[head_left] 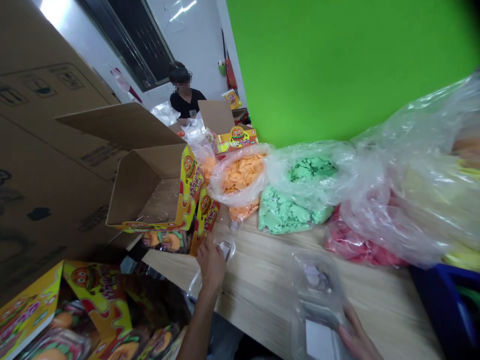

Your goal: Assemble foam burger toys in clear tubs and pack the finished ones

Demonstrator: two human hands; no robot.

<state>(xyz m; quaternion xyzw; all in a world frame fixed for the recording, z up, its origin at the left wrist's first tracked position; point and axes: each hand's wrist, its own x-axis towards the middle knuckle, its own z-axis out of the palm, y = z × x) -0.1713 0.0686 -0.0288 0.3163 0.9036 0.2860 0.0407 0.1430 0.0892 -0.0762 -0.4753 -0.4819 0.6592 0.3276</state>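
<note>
Left hand (212,265): fingers on a clear plastic cup (226,248) at the worktop (262,295) edge; I cannot tell whether it grips.
Right hand (356,339): grasping a clear clamshell tray (318,295) lying on the worktop.
Step, judged: gathering empty packaging. Lifting the flimsy plastic calls for a light pinch.

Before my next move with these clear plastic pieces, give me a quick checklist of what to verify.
1. Grip of the left hand on the small clear shell: touching it, firm hold cannot tell.
2. Hold of the right hand on the clear tray, at its near edge: ok.
3. Contents of the clear tray: blurred, cannot tell.
4. Mouth of the orange candy bag open: ok.
5. Flaps of the yellow display box open: ok.
6. Bare stretch of the wooden table between the hands: ok.
</note>
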